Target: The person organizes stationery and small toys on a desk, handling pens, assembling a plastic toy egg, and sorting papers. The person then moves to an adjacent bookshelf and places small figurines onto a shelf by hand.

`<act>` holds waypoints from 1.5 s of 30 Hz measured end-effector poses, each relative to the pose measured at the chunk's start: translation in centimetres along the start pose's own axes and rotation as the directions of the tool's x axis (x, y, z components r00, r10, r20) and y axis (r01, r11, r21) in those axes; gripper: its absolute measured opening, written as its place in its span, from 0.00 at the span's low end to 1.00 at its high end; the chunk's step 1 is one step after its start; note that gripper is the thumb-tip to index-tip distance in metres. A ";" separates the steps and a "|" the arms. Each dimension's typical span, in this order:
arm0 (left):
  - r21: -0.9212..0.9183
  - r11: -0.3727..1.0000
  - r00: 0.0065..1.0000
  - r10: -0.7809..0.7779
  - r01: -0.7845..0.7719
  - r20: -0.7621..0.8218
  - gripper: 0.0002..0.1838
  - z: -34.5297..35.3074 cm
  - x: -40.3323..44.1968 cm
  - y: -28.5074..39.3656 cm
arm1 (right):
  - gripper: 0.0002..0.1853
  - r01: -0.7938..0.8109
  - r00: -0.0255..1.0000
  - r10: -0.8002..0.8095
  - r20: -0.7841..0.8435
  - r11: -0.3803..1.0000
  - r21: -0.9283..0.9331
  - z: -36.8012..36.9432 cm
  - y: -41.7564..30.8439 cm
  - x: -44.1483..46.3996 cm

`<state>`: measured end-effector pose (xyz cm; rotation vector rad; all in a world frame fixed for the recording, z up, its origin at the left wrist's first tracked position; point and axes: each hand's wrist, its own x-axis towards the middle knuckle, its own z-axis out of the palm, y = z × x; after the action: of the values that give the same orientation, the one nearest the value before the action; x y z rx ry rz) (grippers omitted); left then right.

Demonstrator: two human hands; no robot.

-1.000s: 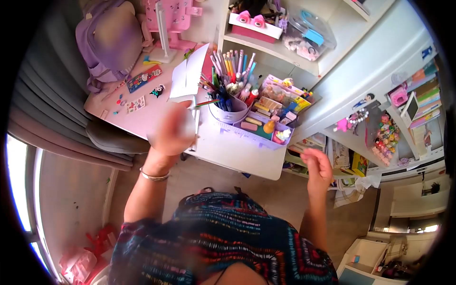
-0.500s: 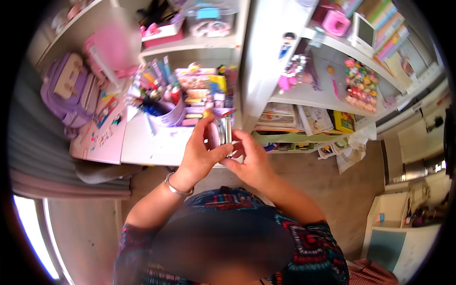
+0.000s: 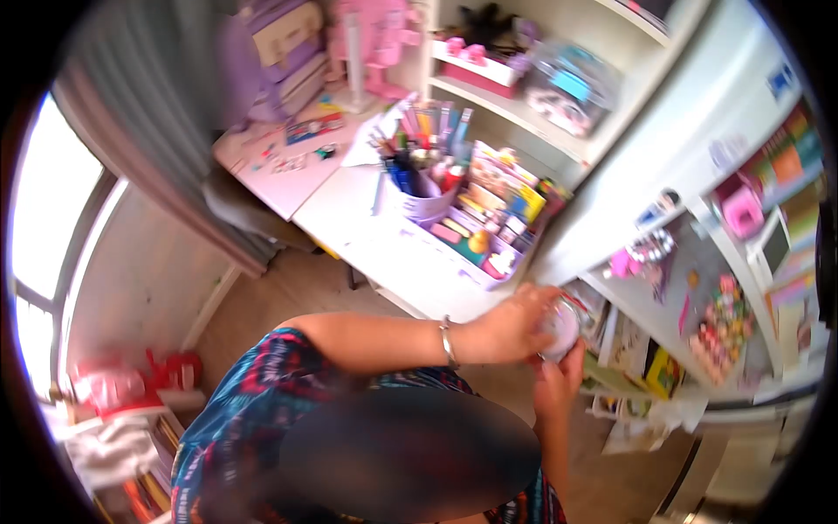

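We are swinging the round pink thing (image 3: 565, 332) to four o'clock from the surface (image 3: 384, 258), and its flat face is now showing. Our left hand (image 3: 515, 321) and right hand (image 3: 559, 380) are curling their grip around its rim, so neither is free.

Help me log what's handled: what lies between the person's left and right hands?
In the head view, a round pinkish thing with a shiny rim sits between the left hand and the right hand, touching both.
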<state>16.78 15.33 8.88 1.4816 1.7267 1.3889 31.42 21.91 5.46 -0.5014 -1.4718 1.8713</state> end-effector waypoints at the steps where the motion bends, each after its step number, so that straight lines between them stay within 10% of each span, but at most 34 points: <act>1: 0.023 1.000 1.000 0.000 0.000 -0.025 0.34 0.1 -0.2 0.2 | 0.29 -0.004 0.999 0.005 0.032 1.000 -0.010 -0.3 0.4 0.0; 18: 0.101 0.984 0.974 -0.128 0.149 -0.188 0.13 -20.6 -8.2 -12.5 | 0.29 -0.454 0.840 0.493 0.228 0.868 -0.203 12.4 7.7 3.5; 24: -0.530 0.660 0.717 -0.684 0.533 -0.131 0.19 -31.5 -7.9 -21.5 | 0.30 -0.592 0.778 0.613 0.142 0.789 -0.162 21.0 13.1 5.8; 25: -0.458 0.665 0.692 -0.709 0.590 -0.138 0.23 -32.6 -7.2 -22.1 | 0.30 -0.598 0.782 0.613 0.114 0.789 -0.142 22.0 13.3 6.0; 27: 0.280 0.853 0.865 -0.317 0.439 -0.389 0.30 -33.7 -5.8 -23.0 | 0.30 -0.619 0.779 0.625 0.052 0.779 -0.100 23.7 13.6 5.6; 28: 0.620 0.725 0.924 -0.057 0.299 -0.379 0.33 -33.9 -5.0 -23.1 | 0.30 -0.631 0.772 0.635 0.025 0.771 -0.087 24.1 13.7 5.3; 32: 0.772 0.594 0.966 -0.035 0.225 -0.255 0.42 -34.2 -1.0 -25.8 | 0.30 -0.661 0.750 0.658 -0.062 0.742 -0.116 25.2 13.2 5.0; 36: 0.915 0.366 0.979 0.045 0.169 -0.199 0.27 -34.0 1.7 -32.1 | 0.29 -0.629 0.776 0.615 -0.139 0.768 -0.115 25.5 12.9 4.7; 37: 0.727 0.659 0.980 -0.096 0.193 -0.173 0.17 -35.7 2.4 -30.2 | 0.28 -0.622 0.780 0.606 -0.153 0.777 -0.098 25.6 12.8 4.7; 39: 0.545 0.795 0.905 -0.010 0.265 -0.425 0.13 -37.0 2.7 -30.6 | 0.28 -0.618 0.781 0.601 -0.170 0.782 -0.075 25.7 13.0 4.5; 42: 0.457 0.766 0.825 -0.163 0.452 -0.541 0.10 -40.3 2.7 -32.1 | 0.28 -0.628 0.773 0.610 -0.175 0.775 -0.070 26.0 13.4 4.5; 43: 0.026 0.864 0.649 -0.357 0.502 -0.672 0.10 -40.7 2.5 -29.0 | 0.28 -0.634 0.767 0.616 -0.177 0.770 -0.067 26.2 13.4 4.6; 45: -0.249 0.918 0.601 -0.391 0.309 -0.697 0.09 -40.9 2.0 -29.7 | 0.28 -0.636 0.766 0.618 -0.180 0.769 -0.069 26.5 13.4 4.8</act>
<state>-31.49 4.39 -1.76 0.4286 2.1978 1.9547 6.51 5.67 0.67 -1.3075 -1.4285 2.1770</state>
